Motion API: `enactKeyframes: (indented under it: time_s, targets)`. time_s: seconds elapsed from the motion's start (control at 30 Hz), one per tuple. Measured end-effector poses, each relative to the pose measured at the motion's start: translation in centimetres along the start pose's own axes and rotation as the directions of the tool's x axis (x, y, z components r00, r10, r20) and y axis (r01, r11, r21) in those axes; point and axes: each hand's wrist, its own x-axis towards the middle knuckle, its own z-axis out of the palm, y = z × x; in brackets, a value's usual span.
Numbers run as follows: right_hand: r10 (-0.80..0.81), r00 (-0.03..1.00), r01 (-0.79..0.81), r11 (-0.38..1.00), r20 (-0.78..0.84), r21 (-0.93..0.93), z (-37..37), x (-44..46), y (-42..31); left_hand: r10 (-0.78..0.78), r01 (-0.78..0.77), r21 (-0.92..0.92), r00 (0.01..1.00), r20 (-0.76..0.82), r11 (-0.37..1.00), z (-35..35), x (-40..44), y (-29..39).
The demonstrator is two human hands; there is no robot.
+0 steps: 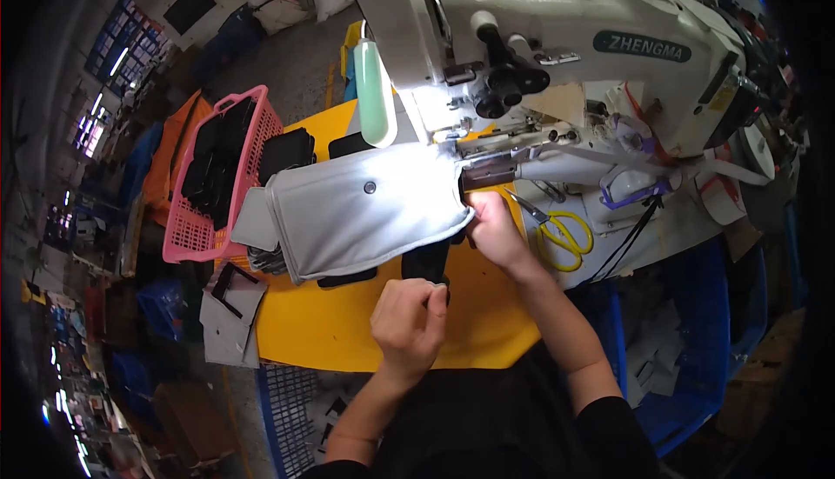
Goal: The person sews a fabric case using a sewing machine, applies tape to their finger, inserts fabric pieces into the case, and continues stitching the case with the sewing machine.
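Observation:
A light grey fabric pouch (pixel 348 218) with a round snap lies under the head of a sewing machine (pixel 522 27), its right end at the machine's narrow arm. My right hand (pixel 497 231) grips the pouch's lower right edge with fingers closed. My left hand (pixel 407 322) is closed in front of the pouch, apart from it, with thumb and fingers pressed together. Whatever it may hold is too small to make out. Behind it a black strip-like piece (pixel 424 262) lies partly beneath the pouch.
Yellow-handled scissors (pixel 570 244) lie right of my right hand. A pink basket (pixel 268 127) with black pieces stands left of the yellow work surface (pixel 487 322). Grey panels (pixel 255 222) are stacked beside the pouch. A pale green lever (pixel 374 96) hangs above it. Blue crates (pixel 678 375) stand below.

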Motion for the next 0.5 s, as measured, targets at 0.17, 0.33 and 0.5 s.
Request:
enactKeyframes:
  time_s: [0.17, 0.33, 0.5]
  targets:
    - [-0.18, 0.98, 0.181, 0.983, -0.088, 0.003, 0.6, -0.7, 0.3, -0.376, 0.354, 0.323, 0.927, 0.004, 0.878, 0.1, -2.3, -2.4]
    - [-0.177, 0.98, 0.173, 0.984, -0.09, -0.049, 0.4, -0.7, -0.5, -0.133, 0.134, 0.209, 0.991, -0.018, 0.969, -0.5, -3.4, -3.4]
    - [-0.14, 0.987, 0.139, 0.99, -0.076, -0.013, 0.4, -1.0, -1.0, -0.11, 0.108, 0.222, 0.994, -0.003, 0.969, -0.9, -5.0, -3.5]
